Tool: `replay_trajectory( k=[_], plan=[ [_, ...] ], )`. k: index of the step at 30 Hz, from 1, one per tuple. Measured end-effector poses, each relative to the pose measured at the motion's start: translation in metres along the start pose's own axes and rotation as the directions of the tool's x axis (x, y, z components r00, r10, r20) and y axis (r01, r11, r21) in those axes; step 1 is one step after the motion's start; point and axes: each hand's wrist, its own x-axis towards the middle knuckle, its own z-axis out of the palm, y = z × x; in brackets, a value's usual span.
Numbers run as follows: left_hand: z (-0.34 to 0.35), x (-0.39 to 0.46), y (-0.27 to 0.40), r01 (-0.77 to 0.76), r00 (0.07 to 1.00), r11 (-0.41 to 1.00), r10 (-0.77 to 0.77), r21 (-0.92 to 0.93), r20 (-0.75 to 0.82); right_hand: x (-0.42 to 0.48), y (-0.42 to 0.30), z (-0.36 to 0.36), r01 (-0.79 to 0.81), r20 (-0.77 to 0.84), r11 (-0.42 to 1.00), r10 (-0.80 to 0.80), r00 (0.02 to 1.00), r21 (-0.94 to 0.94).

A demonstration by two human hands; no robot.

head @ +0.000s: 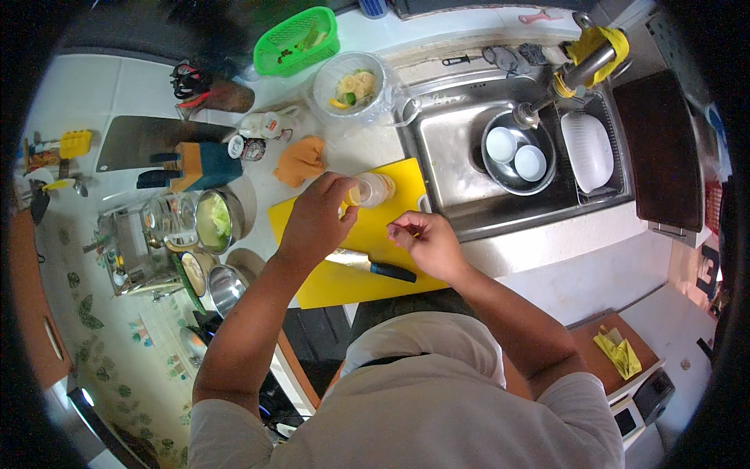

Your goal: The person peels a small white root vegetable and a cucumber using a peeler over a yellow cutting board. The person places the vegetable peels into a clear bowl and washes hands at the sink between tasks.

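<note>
My left hand (319, 220) pinches a small yellow piece (353, 197), which looks like lemon, beside a clear jar (375, 190) at the far part of the yellow cutting board (345, 287). To the right, over the board, my right hand (426, 241) has its thumb and fingertips drawn together; a tiny yellow bit shows by the fingers, and whether it is held is unclear. Between and below the hands lies a kitchen knife (394, 271) with a dark handle, its blade pointing left. Beyond the board, a plastic-covered bowl (321, 88) contains lemon slices and something green.
An orange cloth (300, 161) lies behind the board. At right is a steel sink (451, 135) with a metal bowl (488, 170) holding two white cups. A knife block (205, 167), a bowl of lettuce (235, 220) and a steel bowl (225, 287) stand left. A green basket (263, 55) stands at the back.
</note>
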Motion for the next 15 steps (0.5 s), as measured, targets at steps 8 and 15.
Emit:
replay_trajectory(
  k=[8,15],
  plan=[
    [-0.001,0.001,-0.005,-0.033,0.995,0.998,0.027,0.061,0.093,-0.015,0.004,-0.010,0.006,0.009,1.000,-0.006,1.000,-0.022],
    [0.000,0.002,-0.004,-0.083,0.995,0.991,0.077,0.109,0.057,-0.020,0.007,-0.020,0.050,0.011,0.998,-0.050,0.999,-0.030]
  ],
)
